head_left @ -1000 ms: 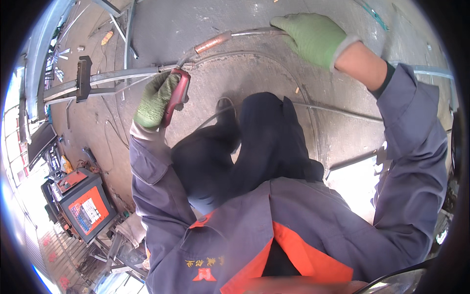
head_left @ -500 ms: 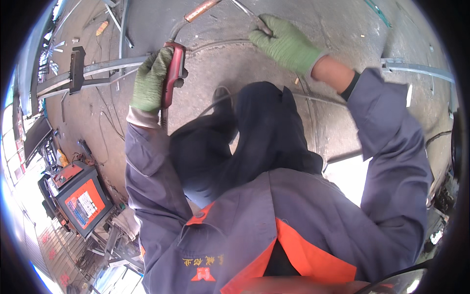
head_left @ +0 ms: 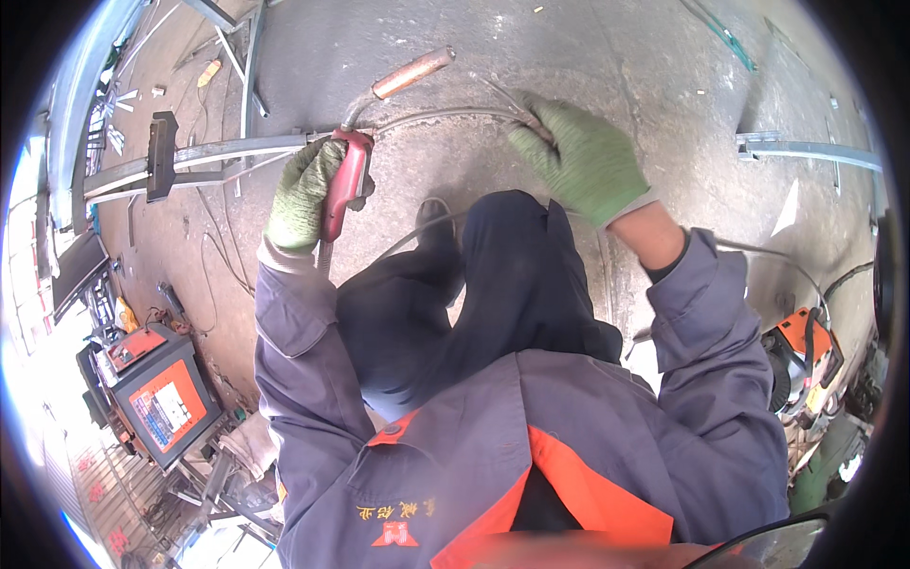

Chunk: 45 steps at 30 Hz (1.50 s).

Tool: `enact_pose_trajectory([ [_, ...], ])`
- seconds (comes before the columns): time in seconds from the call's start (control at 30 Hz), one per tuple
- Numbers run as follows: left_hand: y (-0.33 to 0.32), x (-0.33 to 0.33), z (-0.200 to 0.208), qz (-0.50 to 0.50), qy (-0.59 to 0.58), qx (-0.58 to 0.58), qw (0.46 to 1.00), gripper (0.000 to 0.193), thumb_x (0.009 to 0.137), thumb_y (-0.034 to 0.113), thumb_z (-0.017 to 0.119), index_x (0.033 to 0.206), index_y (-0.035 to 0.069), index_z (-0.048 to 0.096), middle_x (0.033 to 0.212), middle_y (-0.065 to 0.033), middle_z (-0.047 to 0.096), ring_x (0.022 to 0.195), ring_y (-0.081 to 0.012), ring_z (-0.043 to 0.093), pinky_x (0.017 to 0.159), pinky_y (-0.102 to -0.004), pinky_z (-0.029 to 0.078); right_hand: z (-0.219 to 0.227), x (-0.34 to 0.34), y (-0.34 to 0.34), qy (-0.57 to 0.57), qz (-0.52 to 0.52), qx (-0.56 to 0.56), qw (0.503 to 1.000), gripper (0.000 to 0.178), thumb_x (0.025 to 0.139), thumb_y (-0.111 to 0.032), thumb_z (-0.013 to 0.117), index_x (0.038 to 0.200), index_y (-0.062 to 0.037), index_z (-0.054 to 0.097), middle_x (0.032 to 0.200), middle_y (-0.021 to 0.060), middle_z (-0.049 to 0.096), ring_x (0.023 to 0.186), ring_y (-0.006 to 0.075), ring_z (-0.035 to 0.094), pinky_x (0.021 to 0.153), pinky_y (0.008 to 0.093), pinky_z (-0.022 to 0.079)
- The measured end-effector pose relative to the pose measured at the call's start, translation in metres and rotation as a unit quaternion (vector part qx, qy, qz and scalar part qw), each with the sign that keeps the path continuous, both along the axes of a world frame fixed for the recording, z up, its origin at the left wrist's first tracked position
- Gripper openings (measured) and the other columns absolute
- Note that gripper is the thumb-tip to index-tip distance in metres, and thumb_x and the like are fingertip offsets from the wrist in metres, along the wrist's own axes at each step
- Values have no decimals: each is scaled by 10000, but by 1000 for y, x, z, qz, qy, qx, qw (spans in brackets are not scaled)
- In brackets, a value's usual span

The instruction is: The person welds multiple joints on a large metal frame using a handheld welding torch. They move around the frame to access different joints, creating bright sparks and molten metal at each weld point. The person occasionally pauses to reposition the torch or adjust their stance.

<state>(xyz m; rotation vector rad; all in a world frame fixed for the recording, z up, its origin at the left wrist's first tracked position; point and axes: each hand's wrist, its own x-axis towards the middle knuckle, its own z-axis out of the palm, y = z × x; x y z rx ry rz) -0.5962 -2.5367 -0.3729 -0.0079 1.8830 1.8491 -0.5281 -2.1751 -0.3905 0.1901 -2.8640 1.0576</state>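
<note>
My left hand [head_left: 303, 197], in a green knit glove, is closed round the red handle of a welding torch [head_left: 349, 185]. The torch's bent neck leads to a copper-coloured nozzle [head_left: 414, 74] pointing up and to the right. My right hand [head_left: 592, 156], gloved alike, is closed on a slim metal tool [head_left: 498, 92], its thin end angled up and left. A gap separates that end from the nozzle; the gloved fingers hide the rest, so its kind cannot be told. A grey cable [head_left: 445, 113] runs behind, between the two hands.
Metal beams [head_left: 227, 147] lie at the left, with a dark bracket [head_left: 162, 156] across them. An orange-and-grey machine [head_left: 161, 398] stands lower left. Another orange-and-black machine [head_left: 801, 351] is at the right. A steel bar [head_left: 815, 152] lies far right, and cables cross the concrete floor.
Both hands have come lower and slightly to the right, and the slim tool has moved away from the nozzle. My right arm has drawn in, and the machine at the right now shows.
</note>
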Motion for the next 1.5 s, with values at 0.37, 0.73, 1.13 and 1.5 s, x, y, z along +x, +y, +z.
enact_pose_trajectory([
  [0.37,0,0,-3,7,9,-3,1000,443,1133,356,691,1358,-25,713,996,-104,780,836,-186,742,737,-324,586,17,-22,32,69,-2,213,975,423,1057,-382,693,1407,-144,688,1146,104,779,1001,356,762,857,486,599],
  [0.73,14,5,30,-43,71,-132,988,498,1110,406,738,1388,-7,731,963,-12,731,794,-84,634,692,-262,522,31,-58,46,123,84,350,925,341,1006,-306,693,1264,-94,760,1075,159,767,1039,371,713,904,517,539],
  [1.13,-28,-5,10,-141,67,-259,953,641,1059,646,703,1273,43,753,937,3,718,775,-131,625,709,-316,536,-43,15,-30,-220,94,-96,966,440,1089,-275,615,1437,-6,645,1267,281,758,1208,464,724,1037,495,575],
  [1.5,-23,-3,-26,-65,-54,-113,990,570,1139,501,629,1128,-57,744,839,-62,707,670,-136,617,617,-297,491,-109,83,-65,-243,-35,-275,930,461,1040,-344,719,1386,-40,698,1122,219,772,1014,456,718,890,524,560],
])
